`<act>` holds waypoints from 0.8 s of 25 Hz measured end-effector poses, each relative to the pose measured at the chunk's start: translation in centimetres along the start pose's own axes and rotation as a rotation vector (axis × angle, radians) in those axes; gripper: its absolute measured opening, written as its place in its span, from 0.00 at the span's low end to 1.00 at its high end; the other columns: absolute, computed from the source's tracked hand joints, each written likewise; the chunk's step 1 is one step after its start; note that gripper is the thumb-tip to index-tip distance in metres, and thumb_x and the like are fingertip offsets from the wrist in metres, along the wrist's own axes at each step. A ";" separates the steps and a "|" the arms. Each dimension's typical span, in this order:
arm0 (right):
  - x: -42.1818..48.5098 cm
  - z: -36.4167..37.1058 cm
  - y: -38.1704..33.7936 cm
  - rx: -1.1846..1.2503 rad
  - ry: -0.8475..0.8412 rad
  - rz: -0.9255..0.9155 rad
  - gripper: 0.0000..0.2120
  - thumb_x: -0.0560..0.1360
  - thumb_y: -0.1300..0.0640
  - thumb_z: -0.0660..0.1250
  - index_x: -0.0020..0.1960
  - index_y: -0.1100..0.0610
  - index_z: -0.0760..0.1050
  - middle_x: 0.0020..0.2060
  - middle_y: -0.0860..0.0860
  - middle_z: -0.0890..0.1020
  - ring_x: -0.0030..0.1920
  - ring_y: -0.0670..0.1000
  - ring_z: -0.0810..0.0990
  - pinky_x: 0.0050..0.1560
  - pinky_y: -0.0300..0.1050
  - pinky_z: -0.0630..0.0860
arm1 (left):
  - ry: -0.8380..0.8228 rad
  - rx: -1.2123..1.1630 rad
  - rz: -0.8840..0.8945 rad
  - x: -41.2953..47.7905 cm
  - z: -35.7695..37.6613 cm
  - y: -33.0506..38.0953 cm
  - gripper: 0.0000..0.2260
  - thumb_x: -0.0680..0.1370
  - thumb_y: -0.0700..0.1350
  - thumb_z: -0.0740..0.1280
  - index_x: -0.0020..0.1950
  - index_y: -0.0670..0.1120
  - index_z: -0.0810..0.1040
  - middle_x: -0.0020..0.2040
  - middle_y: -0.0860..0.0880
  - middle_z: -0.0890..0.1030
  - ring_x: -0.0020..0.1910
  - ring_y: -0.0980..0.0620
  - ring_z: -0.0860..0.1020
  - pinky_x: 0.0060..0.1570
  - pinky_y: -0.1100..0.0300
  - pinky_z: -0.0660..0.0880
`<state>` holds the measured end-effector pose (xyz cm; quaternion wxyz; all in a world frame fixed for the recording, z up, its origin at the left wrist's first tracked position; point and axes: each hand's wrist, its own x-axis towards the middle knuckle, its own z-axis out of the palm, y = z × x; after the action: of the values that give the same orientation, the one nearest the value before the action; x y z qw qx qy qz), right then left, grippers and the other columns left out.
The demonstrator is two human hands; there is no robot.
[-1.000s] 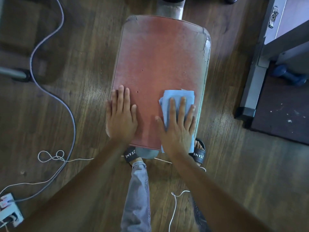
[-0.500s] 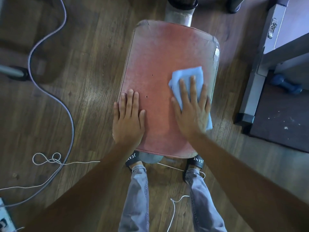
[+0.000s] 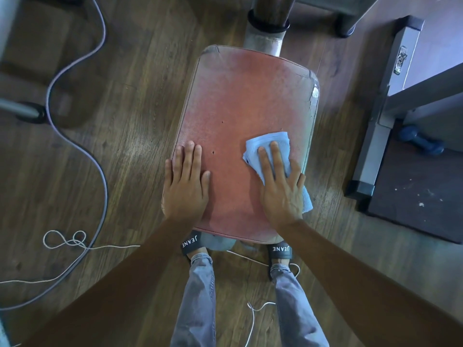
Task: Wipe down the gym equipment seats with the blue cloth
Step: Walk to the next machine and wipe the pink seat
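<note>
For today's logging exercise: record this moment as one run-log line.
right hand: presses blue cloth on red seat | left hand: flat on red seat

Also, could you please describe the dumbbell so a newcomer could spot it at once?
Start at the red seat in the middle and look right to the grey metal frame. Just beyond its upright, on the dark mat, lies the dumbbell. It is small, dark blue and knobbed at both ends, unlike the pale blue cloth on the seat.
</note>
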<state>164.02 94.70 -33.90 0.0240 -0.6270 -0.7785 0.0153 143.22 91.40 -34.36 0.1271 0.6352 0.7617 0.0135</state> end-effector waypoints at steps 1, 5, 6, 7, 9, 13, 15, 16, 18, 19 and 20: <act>0.2 0.0 0.2 0.014 -0.011 -0.005 0.27 0.78 0.64 0.52 0.76 0.49 0.60 0.76 0.50 0.63 0.57 0.63 0.70 0.51 0.59 0.72 | -0.018 -0.008 -0.005 0.0 -0.3 0.1 0.25 0.83 0.53 0.48 0.79 0.46 0.53 0.79 0.48 0.53 0.79 0.49 0.49 0.76 0.46 0.51; 1.4 -2.5 0.8 0.120 -0.093 0.002 0.31 0.74 0.66 0.59 0.75 0.48 0.60 0.75 0.48 0.64 0.53 0.63 0.72 0.50 0.59 0.73 | -0.071 -0.057 -0.024 0.0 -4.5 0.7 0.25 0.83 0.54 0.45 0.79 0.46 0.55 0.79 0.48 0.56 0.78 0.48 0.50 0.76 0.44 0.50; 1.9 -3.8 0.8 0.138 -0.110 -0.001 0.33 0.73 0.66 0.61 0.74 0.48 0.59 0.74 0.48 0.65 0.53 0.64 0.72 0.50 0.59 0.74 | -0.065 -0.068 -0.028 0.0 -6.1 0.7 0.25 0.82 0.54 0.46 0.78 0.46 0.56 0.78 0.47 0.57 0.78 0.46 0.52 0.76 0.44 0.51; 2.6 -5.5 0.6 0.151 -0.123 -0.013 0.33 0.72 0.66 0.62 0.74 0.48 0.59 0.74 0.47 0.66 0.52 0.64 0.73 0.49 0.59 0.74 | -0.057 -0.078 -0.043 0.0 -7.9 0.8 0.25 0.82 0.54 0.46 0.78 0.46 0.58 0.78 0.47 0.59 0.78 0.45 0.54 0.75 0.43 0.52; 4.4 -10.2 -0.4 0.163 -0.116 -0.088 0.30 0.72 0.62 0.61 0.73 0.48 0.61 0.72 0.48 0.68 0.48 0.63 0.75 0.46 0.57 0.75 | -0.038 -0.095 -0.109 0.1 -12.6 1.0 0.26 0.81 0.53 0.47 0.77 0.45 0.61 0.77 0.46 0.62 0.77 0.43 0.58 0.74 0.42 0.55; 8.0 -21.7 -4.8 0.208 -0.096 -0.268 0.23 0.75 0.55 0.60 0.70 0.48 0.66 0.70 0.48 0.71 0.43 0.61 0.75 0.42 0.53 0.74 | -0.005 -0.098 -0.286 -1.2 -23.8 1.5 0.25 0.80 0.51 0.52 0.76 0.45 0.61 0.76 0.45 0.64 0.75 0.43 0.61 0.72 0.43 0.56; 9.1 -26.8 -7.5 0.205 -0.076 -0.333 0.22 0.76 0.54 0.55 0.70 0.47 0.65 0.70 0.47 0.71 0.44 0.61 0.75 0.42 0.52 0.72 | 0.005 -0.104 -0.344 -2.9 -28.4 1.4 0.24 0.80 0.50 0.56 0.76 0.45 0.61 0.76 0.46 0.64 0.75 0.43 0.61 0.72 0.43 0.57; 9.2 -29.7 -9.1 0.204 -0.097 -0.388 0.23 0.76 0.55 0.56 0.71 0.46 0.64 0.71 0.46 0.69 0.46 0.62 0.74 0.45 0.52 0.71 | 0.030 -0.104 -0.368 -4.4 -31.1 1.1 0.24 0.80 0.49 0.58 0.76 0.45 0.61 0.76 0.46 0.64 0.75 0.43 0.61 0.72 0.43 0.58; 9.0 -35.4 -12.9 0.210 -0.142 -0.488 0.26 0.77 0.58 0.58 0.74 0.45 0.61 0.74 0.44 0.63 0.52 0.63 0.71 0.52 0.55 0.68 | 0.101 -0.115 -0.448 -7.6 -36.3 0.0 0.24 0.81 0.49 0.58 0.76 0.45 0.60 0.76 0.46 0.64 0.74 0.43 0.62 0.72 0.45 0.59; 8.6 -37.8 -14.9 0.224 -0.154 -0.529 0.27 0.77 0.58 0.58 0.74 0.45 0.60 0.75 0.43 0.61 0.54 0.63 0.69 0.55 0.56 0.67 | 0.133 -0.131 -0.491 -9.3 -38.7 -0.8 0.25 0.81 0.49 0.57 0.77 0.46 0.60 0.76 0.46 0.64 0.74 0.44 0.62 0.72 0.45 0.59; 7.8 -40.0 -17.0 0.243 -0.149 -0.571 0.26 0.78 0.56 0.58 0.75 0.45 0.59 0.75 0.43 0.60 0.54 0.62 0.69 0.55 0.55 0.66 | 0.164 -0.142 -0.535 -11.3 -41.0 -1.6 0.25 0.81 0.50 0.57 0.77 0.47 0.59 0.76 0.45 0.64 0.74 0.44 0.63 0.71 0.46 0.59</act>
<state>148.05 98.45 7.09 0.0449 -0.3728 -0.9151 0.1468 134.89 85.95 6.98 0.1083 0.3980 0.9070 0.0843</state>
